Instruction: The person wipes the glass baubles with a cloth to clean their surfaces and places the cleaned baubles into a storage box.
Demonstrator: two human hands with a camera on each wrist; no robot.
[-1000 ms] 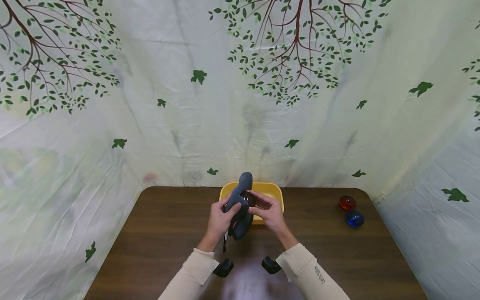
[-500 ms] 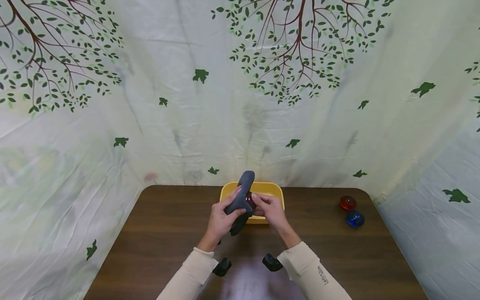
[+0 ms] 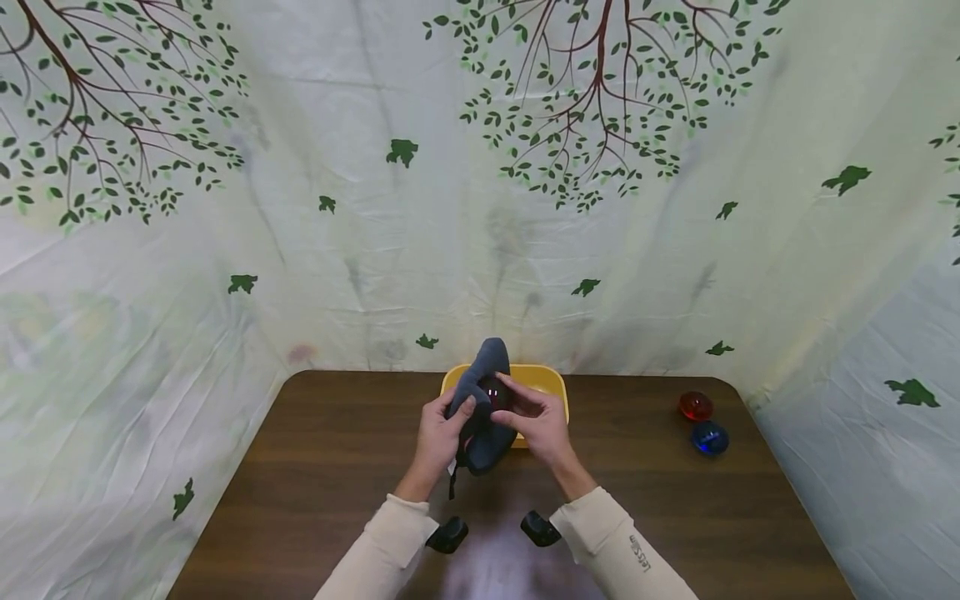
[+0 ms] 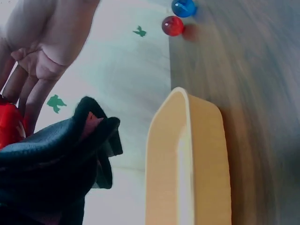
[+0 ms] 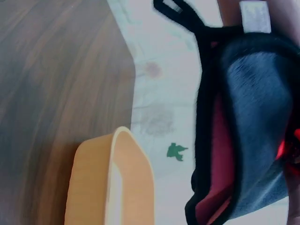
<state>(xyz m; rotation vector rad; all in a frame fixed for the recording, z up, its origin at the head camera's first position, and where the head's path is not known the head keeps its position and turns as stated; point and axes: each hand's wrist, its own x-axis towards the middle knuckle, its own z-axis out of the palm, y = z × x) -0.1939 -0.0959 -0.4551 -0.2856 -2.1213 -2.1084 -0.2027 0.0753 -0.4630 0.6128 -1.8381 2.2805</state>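
In the head view my left hand (image 3: 438,429) grips a dark blue-grey oven mitt (image 3: 487,450), its thumb lying on the cloth. Black trim edges the mitt, and a pinkish-red lining shows at its opening in the right wrist view. A shiny, dark red ball (image 3: 492,392) sits against the mitt's side. My right hand (image 3: 543,421) holds that ball between thumb and fingers. From the left wrist camera the red ball (image 4: 10,124) appears partly cut off, beside the mitt (image 4: 56,150) and the right hand's fingers. Both hands are above the table, in front of a yellow bin.
Behind the mitt stands the yellow bin (image 3: 557,400), near the table's back edge; its inside is partly hidden. Another red ball (image 3: 696,406) and a blue ball (image 3: 709,437) lie close together at the right of the wooden table (image 3: 337,467). A leaf-printed curtain (image 3: 450,250) hangs behind.
The mitt was tilted away and has swung back, showing its lower part and loop again. My right fingers, bunched on the ball half a second ago, are now spread wider around it.
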